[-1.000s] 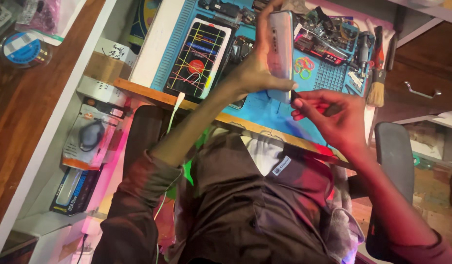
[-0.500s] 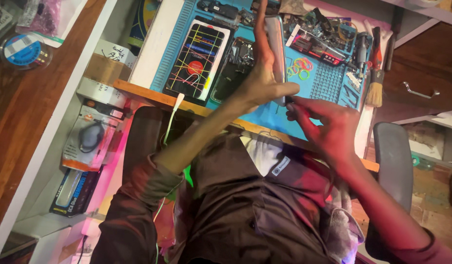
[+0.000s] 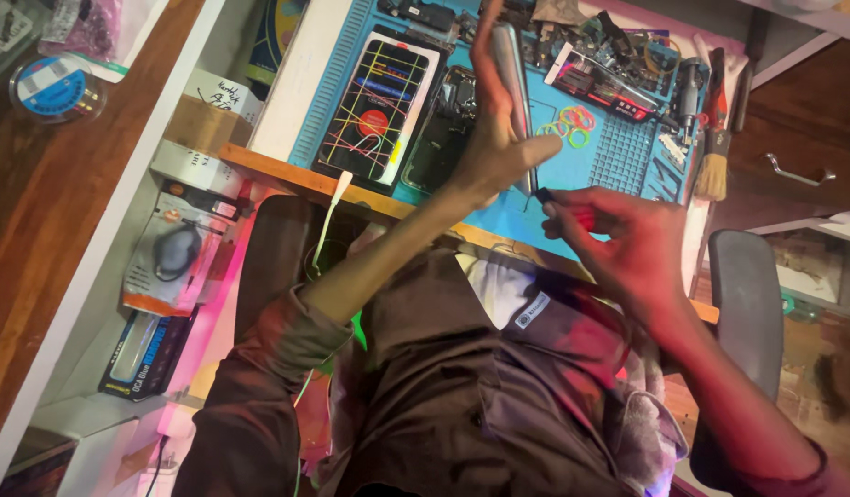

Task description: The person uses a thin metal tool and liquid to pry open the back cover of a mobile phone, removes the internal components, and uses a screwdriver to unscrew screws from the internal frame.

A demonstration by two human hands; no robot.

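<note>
Two hands are working over the bench (image 3: 287, 170). The left hand (image 3: 494, 138) is gripping one slim silver phone (image 3: 510, 78), holding it on edge and nearly upright above the blue work mat (image 3: 627, 166), fingers running up its far side and the thumb pressing the near side. The right hand (image 3: 618, 244) is closing its fingertips around one small screwdriver with a red handle (image 3: 572, 216), whose dark tip is pointing at the lower end of the phone, just beside it; whether tip and phone are touching cannot be told.

On the mat, one phone with a lit screen of coloured lines (image 3: 374, 110) is lying flat near the mat's left edge, and one opened dark phone body (image 3: 443, 133) is lying just beside it, partly hidden by the left wrist. A small cluster of coloured rubber bands (image 3: 572, 124) is sitting right of the held phone; their number is too small to count surely. One brush with a wooden handle (image 3: 713, 166) is resting at the mat's right edge, and a clutter of small parts and tools (image 3: 600, 64) is crowding the far edge of the mat.

One white cable (image 3: 328, 216) is hanging over the bench's front edge. Open mat is showing between the rubber bands and the brush, and a narrow strip along the front edge under the hands. Left of the bench, two packaged items (image 3: 163, 267) are lying on a lower shelf
</note>
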